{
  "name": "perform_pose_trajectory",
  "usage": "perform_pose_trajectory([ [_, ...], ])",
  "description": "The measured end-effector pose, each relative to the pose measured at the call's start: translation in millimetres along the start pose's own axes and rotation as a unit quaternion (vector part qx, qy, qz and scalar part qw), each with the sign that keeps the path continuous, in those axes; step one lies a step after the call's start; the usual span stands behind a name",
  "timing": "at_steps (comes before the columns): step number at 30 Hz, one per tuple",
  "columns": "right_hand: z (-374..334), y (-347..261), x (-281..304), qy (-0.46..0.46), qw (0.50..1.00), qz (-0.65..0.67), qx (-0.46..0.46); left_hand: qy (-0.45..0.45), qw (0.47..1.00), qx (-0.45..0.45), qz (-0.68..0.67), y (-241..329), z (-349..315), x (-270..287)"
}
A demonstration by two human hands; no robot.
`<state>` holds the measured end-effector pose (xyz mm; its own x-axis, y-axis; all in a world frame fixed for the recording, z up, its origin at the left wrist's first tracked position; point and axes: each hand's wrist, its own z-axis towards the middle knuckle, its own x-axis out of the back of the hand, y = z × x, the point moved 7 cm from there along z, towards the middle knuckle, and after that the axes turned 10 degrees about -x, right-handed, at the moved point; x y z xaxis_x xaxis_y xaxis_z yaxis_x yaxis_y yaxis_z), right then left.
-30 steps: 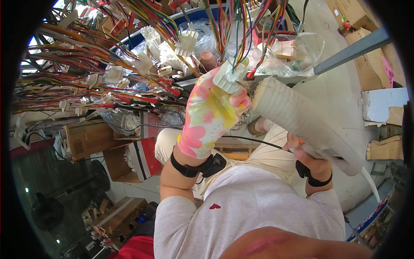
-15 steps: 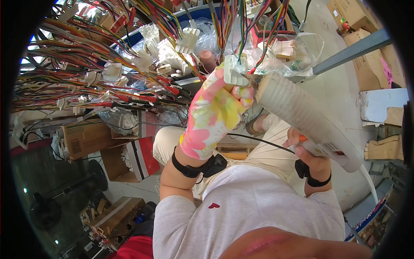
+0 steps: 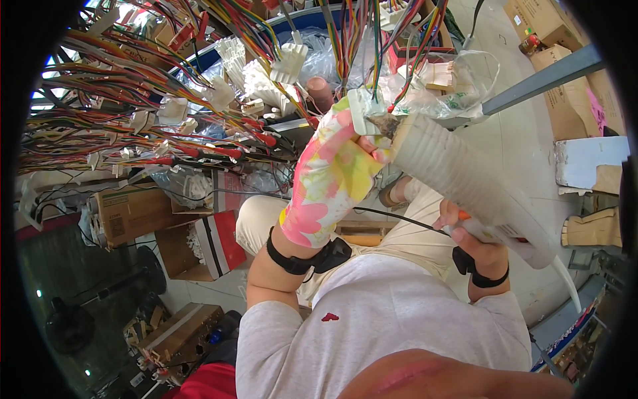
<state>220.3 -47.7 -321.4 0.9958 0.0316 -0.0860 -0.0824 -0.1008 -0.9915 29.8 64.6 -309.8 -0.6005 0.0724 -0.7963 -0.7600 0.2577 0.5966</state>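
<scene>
My left hand [image 3: 332, 166], in a pink, yellow and white flowered glove, is closed around a white plastic wire connector [image 3: 365, 112]. Coloured wires run up from that connector. In my bare right hand [image 3: 465, 233] is a large hot glue gun [image 3: 465, 173], its barrel wrapped in pale tape and its fingers closed at the handle. The dark, crusted nozzle [image 3: 384, 124] meets the connector's right side; whether it touches is hard to tell. A white glue stick [image 3: 567, 287] sticks out behind the gun, and a black cord [image 3: 399, 215] runs between my hands.
Bundles of coloured wires [image 3: 133, 80] with white connectors hang at the left and ahead. Behind my left hand lie white plastic parts [image 3: 266, 83] and clear bags. A grey metal bar [image 3: 545, 83] crosses the upper right. Cardboard boxes [image 3: 136, 213] stand on both sides.
The glue gun's nozzle has shifted slightly left along the connector, and its rear has dipped a little. My left hand has tilted slightly, with the connector still in it.
</scene>
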Motion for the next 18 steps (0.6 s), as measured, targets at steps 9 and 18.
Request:
perform_pose_trajectory([
  [9, 2.6, -1.9, 2.6, -0.014, 1.0, 0.006, 0.011, -0.044, 0.999, 0.007, -0.02, -0.1, 7.2, -0.7],
  [18, 0.2, 0.0, 3.2, -0.02, 0.999, -0.028, 0.019, 0.0, 0.999, -0.002, -0.039, -5.4, 2.6, 10.6],
])
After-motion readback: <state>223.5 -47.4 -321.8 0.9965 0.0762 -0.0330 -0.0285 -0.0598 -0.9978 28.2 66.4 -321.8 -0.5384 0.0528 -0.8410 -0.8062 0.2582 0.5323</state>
